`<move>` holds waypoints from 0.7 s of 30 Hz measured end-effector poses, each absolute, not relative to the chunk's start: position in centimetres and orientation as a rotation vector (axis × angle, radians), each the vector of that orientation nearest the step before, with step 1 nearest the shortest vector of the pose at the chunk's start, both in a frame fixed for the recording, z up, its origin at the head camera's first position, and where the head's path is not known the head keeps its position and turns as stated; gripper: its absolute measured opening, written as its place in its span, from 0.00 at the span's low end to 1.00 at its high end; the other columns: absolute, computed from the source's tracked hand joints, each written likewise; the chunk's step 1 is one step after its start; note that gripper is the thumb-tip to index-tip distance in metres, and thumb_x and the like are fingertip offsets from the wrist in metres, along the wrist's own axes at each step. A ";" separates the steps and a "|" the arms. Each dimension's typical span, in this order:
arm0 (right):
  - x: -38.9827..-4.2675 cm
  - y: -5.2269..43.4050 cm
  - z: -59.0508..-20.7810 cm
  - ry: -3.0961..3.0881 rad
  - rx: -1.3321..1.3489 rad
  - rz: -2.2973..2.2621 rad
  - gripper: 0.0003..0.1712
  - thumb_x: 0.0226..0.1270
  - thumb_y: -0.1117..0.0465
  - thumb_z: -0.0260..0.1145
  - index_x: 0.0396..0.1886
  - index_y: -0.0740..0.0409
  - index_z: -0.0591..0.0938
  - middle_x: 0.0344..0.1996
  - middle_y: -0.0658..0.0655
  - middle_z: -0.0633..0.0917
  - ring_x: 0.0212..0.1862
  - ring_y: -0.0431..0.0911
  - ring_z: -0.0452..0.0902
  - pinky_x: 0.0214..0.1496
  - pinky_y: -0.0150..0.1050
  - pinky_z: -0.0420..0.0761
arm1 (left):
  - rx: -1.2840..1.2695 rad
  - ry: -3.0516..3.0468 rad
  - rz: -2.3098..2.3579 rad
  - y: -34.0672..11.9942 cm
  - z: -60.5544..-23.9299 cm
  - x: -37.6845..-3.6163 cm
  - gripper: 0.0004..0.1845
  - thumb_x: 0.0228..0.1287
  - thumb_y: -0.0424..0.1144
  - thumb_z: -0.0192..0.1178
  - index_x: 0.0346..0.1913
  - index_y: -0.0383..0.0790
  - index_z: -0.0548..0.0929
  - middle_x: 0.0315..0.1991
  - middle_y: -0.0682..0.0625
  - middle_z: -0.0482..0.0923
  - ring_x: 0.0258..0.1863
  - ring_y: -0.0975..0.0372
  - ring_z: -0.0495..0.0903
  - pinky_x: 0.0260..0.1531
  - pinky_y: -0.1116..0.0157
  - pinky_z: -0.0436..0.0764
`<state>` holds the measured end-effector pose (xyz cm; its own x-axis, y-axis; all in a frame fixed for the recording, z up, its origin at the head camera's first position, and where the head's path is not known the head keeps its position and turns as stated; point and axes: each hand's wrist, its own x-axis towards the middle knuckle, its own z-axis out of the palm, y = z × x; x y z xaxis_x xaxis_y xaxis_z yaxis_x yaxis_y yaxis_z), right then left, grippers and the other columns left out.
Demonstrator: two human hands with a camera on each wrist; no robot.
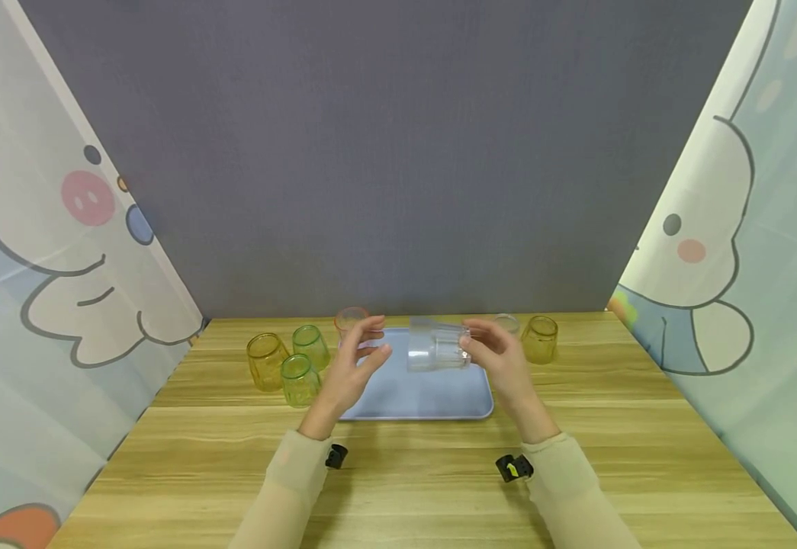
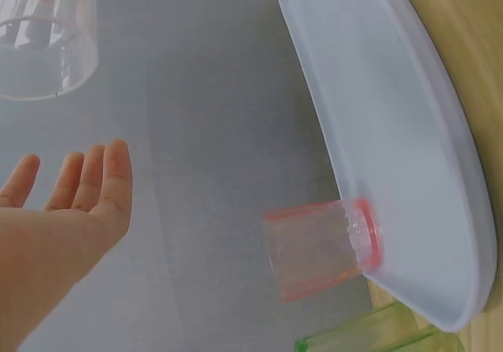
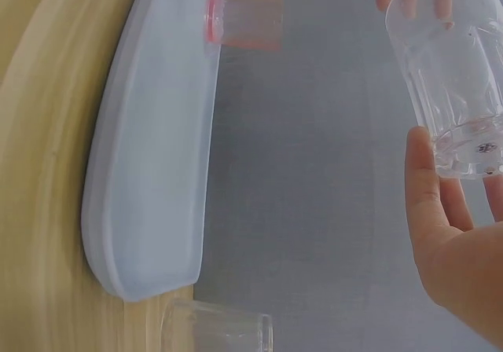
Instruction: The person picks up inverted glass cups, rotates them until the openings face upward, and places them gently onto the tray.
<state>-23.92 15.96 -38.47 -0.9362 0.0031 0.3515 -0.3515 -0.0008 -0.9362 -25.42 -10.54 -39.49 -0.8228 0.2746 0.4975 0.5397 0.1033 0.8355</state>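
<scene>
My right hand (image 1: pixel 504 362) grips a clear tumbler (image 1: pixel 432 347) by its base. The tumbler lies sideways in the air above a light blue tray (image 1: pixel 419 408), its mouth turned left. Facing that mouth is my left hand (image 1: pixel 352 366), its fingers apart and nothing held. In the right wrist view, thumb and fingers of the right hand (image 3: pixel 456 234) hold the thick base of the tumbler (image 3: pixel 456 77). A pinkish tumbler with a red edge (image 2: pixel 314 250) stands at the tray's back left corner, partly behind the left hand in the head view.
Left of the tray stand an amber tumbler (image 1: pixel 266 364) and two green tumblers, one behind (image 1: pixel 311 347) and one in front (image 1: pixel 300 383). To the right are another clear tumbler (image 1: pixel 507 322), partly hidden by the right hand, and a yellow tumbler (image 1: pixel 540 341). A grey panel (image 1: pixel 398 191) closes off the back.
</scene>
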 end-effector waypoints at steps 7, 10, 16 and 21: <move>-23.8 15.4 -38.7 -2.008 0.386 2.054 0.23 0.69 0.69 0.66 0.60 0.75 0.76 0.44 0.51 0.83 0.44 0.41 0.80 0.43 0.35 0.82 | -0.852 -2.148 -1.831 -10.0 -39.6 -25.4 0.31 0.73 0.43 0.58 0.74 0.36 0.66 0.67 0.36 0.67 0.65 0.38 0.68 0.63 0.40 0.68; -23.9 15.3 -38.9 -2.011 0.406 2.051 0.21 0.69 0.69 0.66 0.60 0.73 0.78 0.44 0.52 0.83 0.44 0.41 0.80 0.44 0.36 0.83 | -0.872 -2.152 -1.840 -9.8 -39.6 -25.3 0.33 0.73 0.45 0.59 0.74 0.34 0.64 0.68 0.32 0.64 0.65 0.36 0.67 0.62 0.39 0.68; -23.8 15.1 -38.9 -2.003 0.440 2.072 0.21 0.69 0.69 0.66 0.60 0.72 0.78 0.45 0.52 0.82 0.45 0.42 0.80 0.45 0.37 0.84 | -0.891 -2.196 -1.825 -9.6 -39.6 -25.2 0.33 0.73 0.45 0.58 0.75 0.35 0.63 0.69 0.32 0.64 0.66 0.40 0.68 0.61 0.43 0.71; -23.6 14.9 -38.9 -1.994 0.458 2.093 0.21 0.69 0.69 0.65 0.60 0.72 0.78 0.45 0.52 0.82 0.45 0.42 0.80 0.46 0.37 0.84 | -0.874 -2.198 -1.851 -9.4 -39.7 -25.1 0.31 0.73 0.43 0.58 0.75 0.41 0.64 0.68 0.36 0.66 0.65 0.41 0.69 0.59 0.45 0.73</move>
<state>-23.64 14.86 -38.86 -0.9285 -0.0584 0.3667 -0.3634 -0.0596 -0.9297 -25.11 -9.38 -39.67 -0.8217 0.3391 0.4580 0.5090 0.0752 0.8575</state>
